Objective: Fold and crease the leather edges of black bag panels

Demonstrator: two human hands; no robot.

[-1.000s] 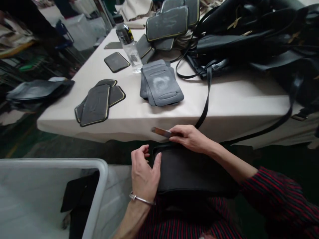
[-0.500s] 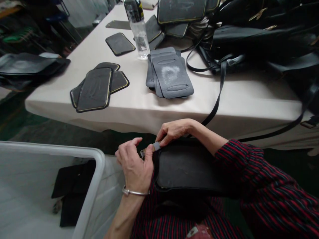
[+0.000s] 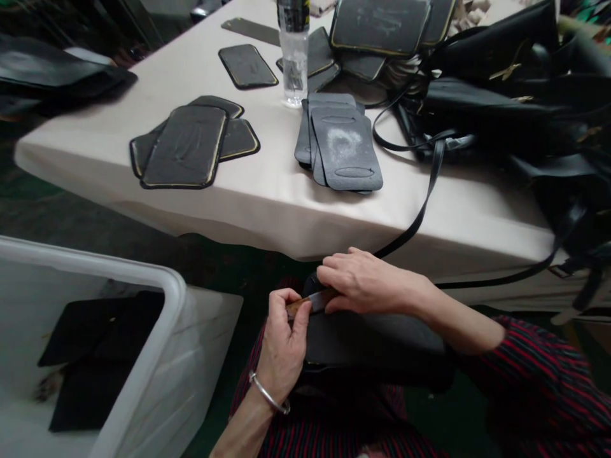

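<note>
A black leather bag point(image 3: 377, 340) lies across my lap, its near side in shadow. Along its far left edge runs a short brown-and-grey strip point(image 3: 316, 301), whose exact kind I cannot make out. The thumb and fingers of my left hand point(image 3: 284, 340), with a bracelet at the wrist, pinch the brown end. My right hand point(image 3: 363, 280) reaches in from the right, fingers curled down at the grey end. The right fingertips and what lies under them are partly hidden.
Before me is a cloth-covered table point(image 3: 267, 216) with dark panels point(image 3: 184, 146), a stack of grey pieces point(image 3: 346, 143), a bottle point(image 3: 294, 60) and piled black bags point(image 3: 496, 108). A black strap point(image 3: 420, 216) hangs over its edge. At left stands a white bin point(image 3: 176, 299) holding black pieces.
The view has shifted. My right hand has turned flatter over the bag, and my left fingers have closed more on the strip. The metal piece seen earlier by the left fingers is hidden.
</note>
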